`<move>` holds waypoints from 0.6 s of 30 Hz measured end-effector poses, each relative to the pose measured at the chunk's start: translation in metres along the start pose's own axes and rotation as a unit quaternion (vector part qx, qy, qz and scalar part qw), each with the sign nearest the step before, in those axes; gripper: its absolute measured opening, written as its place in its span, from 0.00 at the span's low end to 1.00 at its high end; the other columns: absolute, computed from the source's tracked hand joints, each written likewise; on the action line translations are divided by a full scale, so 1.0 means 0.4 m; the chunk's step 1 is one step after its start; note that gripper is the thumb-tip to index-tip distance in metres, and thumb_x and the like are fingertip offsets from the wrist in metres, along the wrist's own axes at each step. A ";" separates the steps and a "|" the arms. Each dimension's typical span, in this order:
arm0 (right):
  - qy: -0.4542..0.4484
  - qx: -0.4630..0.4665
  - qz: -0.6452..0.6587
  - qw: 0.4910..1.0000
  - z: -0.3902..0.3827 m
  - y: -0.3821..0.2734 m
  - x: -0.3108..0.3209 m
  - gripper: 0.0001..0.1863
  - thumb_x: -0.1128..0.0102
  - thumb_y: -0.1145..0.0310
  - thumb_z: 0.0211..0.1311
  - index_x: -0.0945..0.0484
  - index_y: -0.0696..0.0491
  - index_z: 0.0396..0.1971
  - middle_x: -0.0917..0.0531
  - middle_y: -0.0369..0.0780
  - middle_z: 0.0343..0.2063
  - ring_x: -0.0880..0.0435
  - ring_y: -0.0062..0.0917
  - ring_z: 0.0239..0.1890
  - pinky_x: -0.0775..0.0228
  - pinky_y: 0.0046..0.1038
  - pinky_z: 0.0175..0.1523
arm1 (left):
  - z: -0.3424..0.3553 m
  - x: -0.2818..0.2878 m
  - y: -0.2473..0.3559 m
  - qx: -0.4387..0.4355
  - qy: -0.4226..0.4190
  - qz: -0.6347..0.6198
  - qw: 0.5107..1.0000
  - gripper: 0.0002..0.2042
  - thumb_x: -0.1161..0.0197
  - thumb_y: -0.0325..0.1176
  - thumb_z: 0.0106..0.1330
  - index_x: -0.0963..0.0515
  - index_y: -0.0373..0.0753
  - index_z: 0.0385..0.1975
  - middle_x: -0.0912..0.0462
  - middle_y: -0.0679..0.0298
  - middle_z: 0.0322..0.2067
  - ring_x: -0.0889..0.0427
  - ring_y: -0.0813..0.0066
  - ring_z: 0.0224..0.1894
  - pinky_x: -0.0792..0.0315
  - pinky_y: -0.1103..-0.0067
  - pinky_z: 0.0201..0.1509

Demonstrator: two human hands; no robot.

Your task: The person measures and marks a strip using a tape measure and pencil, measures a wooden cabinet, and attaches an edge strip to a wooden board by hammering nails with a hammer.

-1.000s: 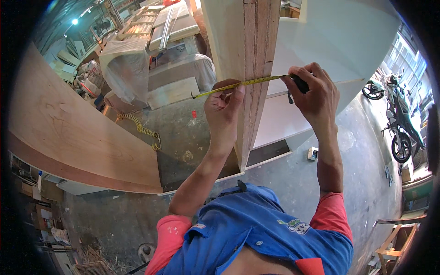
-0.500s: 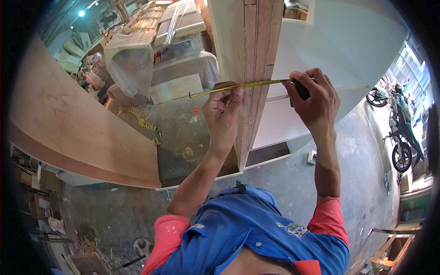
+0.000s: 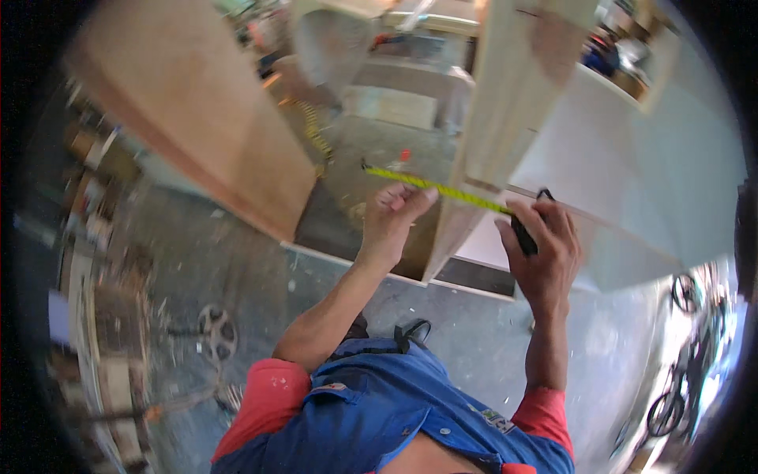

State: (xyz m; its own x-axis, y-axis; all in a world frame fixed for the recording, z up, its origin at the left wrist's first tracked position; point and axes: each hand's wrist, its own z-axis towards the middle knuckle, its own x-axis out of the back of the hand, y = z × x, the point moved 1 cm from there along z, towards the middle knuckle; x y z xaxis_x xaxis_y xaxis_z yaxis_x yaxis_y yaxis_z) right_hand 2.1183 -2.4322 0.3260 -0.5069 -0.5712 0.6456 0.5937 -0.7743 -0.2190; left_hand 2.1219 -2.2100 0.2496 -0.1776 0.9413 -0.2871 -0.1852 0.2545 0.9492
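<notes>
A tape measure stretches between my hands, its yellow blade (image 3: pixel 470 197) drawn out and its dark case at the right end. My right hand (image 3: pixel 553 257) is wrapped round the case. My left hand (image 3: pixel 387 225) pinches the blade between thumb and fingers, and the hooked end sticks out past it to the left. The blade slopes down to the right and passes in front of an upright wooden divider (image 3: pixel 513 95) of a large cabinet frame. Motion blur hides whether the blade touches the wood.
A tall plywood side panel (image 3: pixel 213 110) stands at the left, a pale panel (image 3: pixel 632 158) at the right. A yellow coiled hose (image 3: pixel 312 130) lies beyond the plywood. Motorcycles (image 3: pixel 671 403) stand far right; a reel-like round thing (image 3: pixel 217 332) is on the floor at left.
The view has turned and the cabinet appears shifted. Both hands sit lower in the picture, and the blade, which rose to the right across the divider's edge, now slopes down to the right.
</notes>
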 end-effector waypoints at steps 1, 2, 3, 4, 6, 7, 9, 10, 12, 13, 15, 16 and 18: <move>-0.045 -0.006 0.022 0.999 -0.022 -0.008 -0.020 0.14 0.27 0.61 0.50 0.15 0.43 0.39 0.21 0.35 0.31 0.19 0.29 0.35 0.25 0.31 0.36 | -0.035 0.038 -0.012 -0.009 0.038 0.013 0.999 0.05 0.34 0.30 0.65 0.19 0.35 0.32 0.20 0.71 0.30 0.26 0.87 0.34 0.33 0.85 0.39; -0.091 -0.012 0.038 0.995 -0.047 -0.014 -0.035 0.15 0.27 0.60 0.50 0.15 0.44 0.40 0.21 0.36 0.32 0.19 0.30 0.36 0.24 0.32 0.36 | -0.072 0.063 -0.024 0.002 0.036 0.008 0.999 0.05 0.33 0.30 0.64 0.18 0.35 0.33 0.20 0.71 0.29 0.26 0.87 0.33 0.33 0.86 0.38; -0.097 0.005 0.062 0.993 -0.077 -0.022 -0.052 0.15 0.27 0.60 0.50 0.15 0.44 0.40 0.21 0.36 0.32 0.19 0.30 0.36 0.24 0.32 0.36 | -0.111 0.090 -0.037 0.012 0.029 0.001 0.999 0.06 0.32 0.31 0.64 0.17 0.35 0.34 0.20 0.72 0.27 0.26 0.87 0.33 0.34 0.86 0.36; -0.166 -0.014 0.113 0.980 -0.113 -0.035 -0.093 0.17 0.27 0.60 0.51 0.16 0.45 0.41 0.20 0.39 0.34 0.18 0.33 0.37 0.24 0.34 0.38 | -0.159 0.147 -0.063 0.033 0.064 0.035 0.997 0.06 0.32 0.31 0.63 0.16 0.36 0.34 0.19 0.71 0.26 0.25 0.87 0.32 0.33 0.85 0.36; -0.291 -0.023 0.185 0.938 -0.174 -0.064 -0.153 0.20 0.28 0.58 0.51 0.17 0.48 0.45 0.19 0.43 0.38 0.18 0.39 0.40 0.24 0.36 0.42 | -0.247 0.245 -0.112 0.062 0.113 0.067 0.989 0.06 0.32 0.31 0.63 0.16 0.35 0.33 0.19 0.70 0.26 0.24 0.87 0.32 0.32 0.85 0.37; -0.347 -0.011 0.214 0.913 -0.207 -0.082 -0.184 0.22 0.29 0.58 0.51 0.18 0.49 0.46 0.18 0.45 0.40 0.17 0.42 0.42 0.24 0.38 0.44 | -0.288 0.281 -0.119 0.101 0.136 0.088 0.982 0.06 0.31 0.31 0.62 0.16 0.35 0.32 0.18 0.70 0.27 0.24 0.87 0.32 0.32 0.86 0.38; -0.391 0.009 0.303 0.869 -0.287 -0.136 -0.246 0.24 0.29 0.62 0.52 0.22 0.53 0.49 0.20 0.48 0.36 0.19 0.45 0.40 0.27 0.39 0.46 | -0.355 0.338 -0.098 0.091 0.174 0.100 0.975 0.06 0.31 0.31 0.62 0.16 0.35 0.30 0.17 0.68 0.28 0.24 0.86 0.32 0.32 0.85 0.38; -0.389 0.009 0.321 0.863 -0.337 -0.160 -0.276 0.22 0.30 0.62 0.54 0.22 0.54 0.48 0.21 0.47 0.34 0.19 0.43 0.38 0.28 0.38 0.44 | -0.379 0.368 -0.099 0.079 0.182 0.089 0.976 0.05 0.31 0.30 0.62 0.16 0.36 0.33 0.16 0.69 0.29 0.22 0.86 0.33 0.30 0.85 0.40; -0.387 0.033 0.343 0.855 -0.409 -0.213 -0.308 0.21 0.31 0.63 0.55 0.23 0.55 0.47 0.22 0.47 0.31 0.20 0.42 0.35 0.28 0.37 0.42 | -0.420 0.403 -0.077 0.048 0.205 0.075 0.975 0.05 0.31 0.29 0.61 0.16 0.37 0.35 0.16 0.69 0.30 0.21 0.85 0.34 0.28 0.84 0.41; -0.406 0.017 0.378 0.832 -0.433 -0.246 -0.315 0.19 0.34 0.62 0.58 0.23 0.55 0.46 0.22 0.46 0.32 0.20 0.39 0.33 0.28 0.35 0.40 | -0.437 0.407 -0.059 0.039 0.218 0.082 0.972 0.04 0.31 0.29 0.62 0.16 0.38 0.34 0.16 0.70 0.29 0.21 0.85 0.33 0.29 0.84 0.40; -0.430 0.027 0.413 0.802 -0.482 -0.327 -0.326 0.17 0.36 0.61 0.61 0.24 0.55 0.45 0.21 0.45 0.32 0.20 0.37 0.31 0.28 0.33 0.37 | -0.479 0.432 -0.026 0.013 0.250 0.086 0.964 0.03 0.32 0.29 0.62 0.16 0.38 0.32 0.16 0.70 0.28 0.22 0.86 0.32 0.29 0.84 0.38; -0.452 -0.066 0.460 0.762 -0.510 -0.371 -0.332 0.13 0.38 0.64 0.62 0.23 0.55 0.41 0.24 0.39 0.27 0.25 0.26 0.27 0.33 0.27 0.33 | -0.505 0.448 -0.009 0.010 0.232 0.081 0.969 0.04 0.32 0.30 0.63 0.17 0.37 0.31 0.17 0.71 0.28 0.23 0.86 0.31 0.29 0.84 0.36; -0.484 -0.131 0.499 0.707 -0.553 -0.464 -0.351 0.09 0.39 0.67 0.63 0.23 0.56 0.37 0.27 0.32 0.22 0.30 0.16 0.23 0.38 0.22 0.28 | -0.578 0.514 0.006 -0.010 0.238 0.074 0.968 0.04 0.33 0.30 0.64 0.17 0.37 0.30 0.18 0.72 0.27 0.23 0.87 0.30 0.30 0.83 0.34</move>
State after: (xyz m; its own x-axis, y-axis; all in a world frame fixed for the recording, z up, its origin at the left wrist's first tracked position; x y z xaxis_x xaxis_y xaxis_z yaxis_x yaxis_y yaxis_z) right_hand 1.9409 -2.2687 0.1141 0.8230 -0.5134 0.2429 0.1521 -0.2128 -0.9652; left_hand 1.8615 -2.0670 0.1631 -0.6282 0.7572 -0.1790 -0.1407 0.1156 0.9833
